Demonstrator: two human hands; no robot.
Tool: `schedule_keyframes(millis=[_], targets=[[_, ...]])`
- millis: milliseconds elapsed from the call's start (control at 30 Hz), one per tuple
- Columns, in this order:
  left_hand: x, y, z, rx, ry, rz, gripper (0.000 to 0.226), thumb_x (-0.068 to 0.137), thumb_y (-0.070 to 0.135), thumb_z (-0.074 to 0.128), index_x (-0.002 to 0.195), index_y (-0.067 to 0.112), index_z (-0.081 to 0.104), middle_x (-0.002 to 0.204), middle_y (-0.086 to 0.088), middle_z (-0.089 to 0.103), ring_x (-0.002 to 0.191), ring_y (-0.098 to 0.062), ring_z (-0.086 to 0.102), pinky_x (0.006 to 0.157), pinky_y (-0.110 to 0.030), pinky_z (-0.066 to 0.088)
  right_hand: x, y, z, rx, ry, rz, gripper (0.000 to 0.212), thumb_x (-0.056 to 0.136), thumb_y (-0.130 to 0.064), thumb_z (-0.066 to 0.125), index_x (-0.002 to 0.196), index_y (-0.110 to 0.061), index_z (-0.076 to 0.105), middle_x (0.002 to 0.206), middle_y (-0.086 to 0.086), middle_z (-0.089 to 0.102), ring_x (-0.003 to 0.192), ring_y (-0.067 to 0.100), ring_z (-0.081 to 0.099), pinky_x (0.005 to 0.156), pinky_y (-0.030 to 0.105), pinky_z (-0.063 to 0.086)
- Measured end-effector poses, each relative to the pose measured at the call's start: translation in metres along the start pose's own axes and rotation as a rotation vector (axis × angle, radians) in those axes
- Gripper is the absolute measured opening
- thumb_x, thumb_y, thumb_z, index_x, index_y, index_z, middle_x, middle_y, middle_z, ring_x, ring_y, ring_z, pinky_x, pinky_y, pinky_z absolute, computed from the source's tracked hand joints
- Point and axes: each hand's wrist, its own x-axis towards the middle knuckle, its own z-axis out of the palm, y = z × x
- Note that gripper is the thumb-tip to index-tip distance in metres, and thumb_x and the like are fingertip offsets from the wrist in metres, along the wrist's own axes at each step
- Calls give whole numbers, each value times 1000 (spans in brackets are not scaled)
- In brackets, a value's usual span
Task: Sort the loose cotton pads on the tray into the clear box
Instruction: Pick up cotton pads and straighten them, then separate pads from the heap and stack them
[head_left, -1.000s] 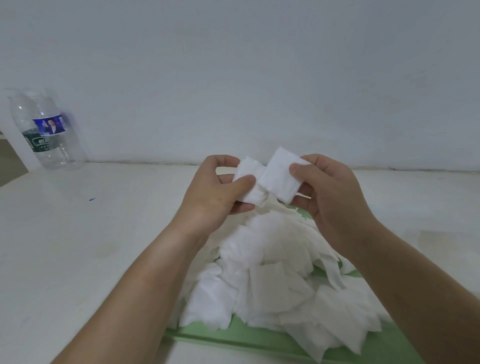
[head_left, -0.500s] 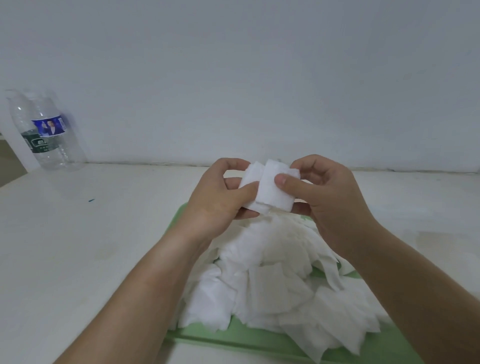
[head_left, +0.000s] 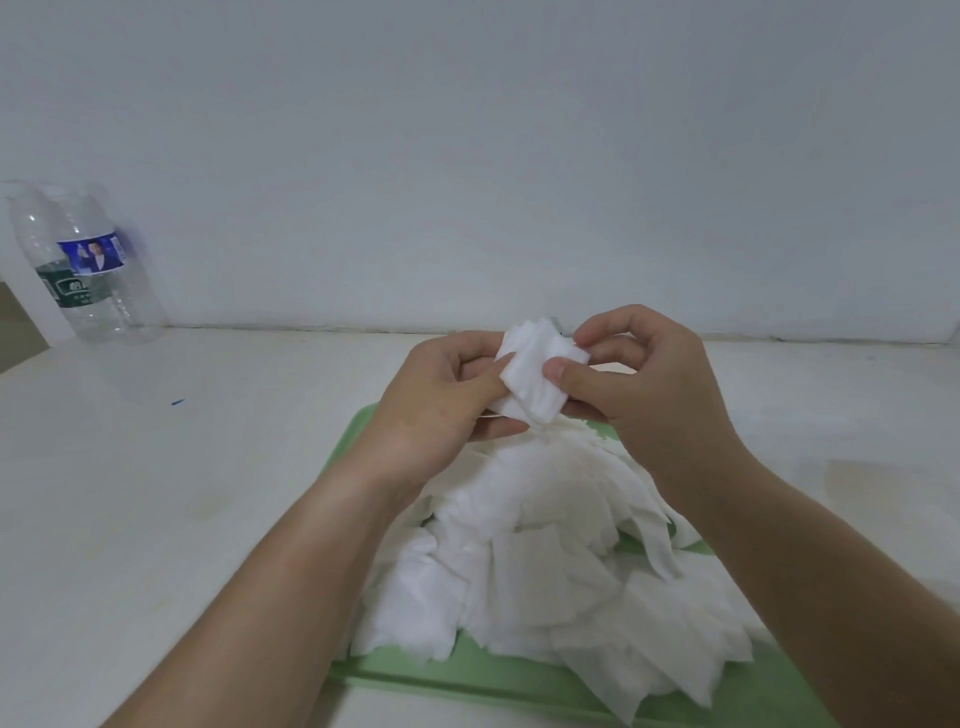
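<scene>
In the head view, both hands met at the centre of the frame, above the far end of the tray (head_left: 441, 675). The left hand (head_left: 441, 395) curled round a small stack (head_left: 535, 379) of pads, thumb on top and fingers beneath. The right hand (head_left: 639, 384) pinched the stack's right edge between thumb and forefinger. That two-sided hold looked meant to square the pads flush, so that they would go into the box as one neat block. Below the hands, filling the lower centre, the loose pile (head_left: 545, 545) of pads lay heaped on the green tray, spilling towards its edges; most of the sorting seemed yet to be done. The tray sat on the white table (head_left: 156, 493). The clear box did not show anywhere in the frame. At the upper left a plastic bottle (head_left: 88, 270) stood against the wall, well apart from the work.
</scene>
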Motion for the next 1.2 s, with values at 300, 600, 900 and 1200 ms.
schedule_keyframes(millis=[300,600,900,1200], targets=[[-1,4,0,-21,-54,-55,41,96,43,57,110,9,76,107,-12,77,100,-24,75,80,-29,61,3,5,-2,-229,12,-179,25,73,-7,85,83,-22,68,79,-4,72,60,16,66,68,39,59],[-2,1,-2,32,-91,-37,26,94,4,66,118,13,73,104,-6,78,96,-19,76,77,-21,58,7,14,-6,-421,-65,-155,41,77,-22,81,114,-34,65,110,-14,64,88,3,65,76,21,53],[-4,13,9,238,119,50,28,84,14,81,108,17,67,96,-1,71,77,-18,75,66,-28,61,3,-9,-15,-361,-146,-83,11,86,-16,76,96,-19,75,88,5,75,83,27,72,80,50,59],[-25,19,93,389,46,146,11,88,26,72,98,31,67,86,13,69,79,-14,70,72,-37,58,-15,-69,-110,-517,-111,-47,15,84,-5,66,91,-18,68,88,0,71,80,12,65,75,34,53]])
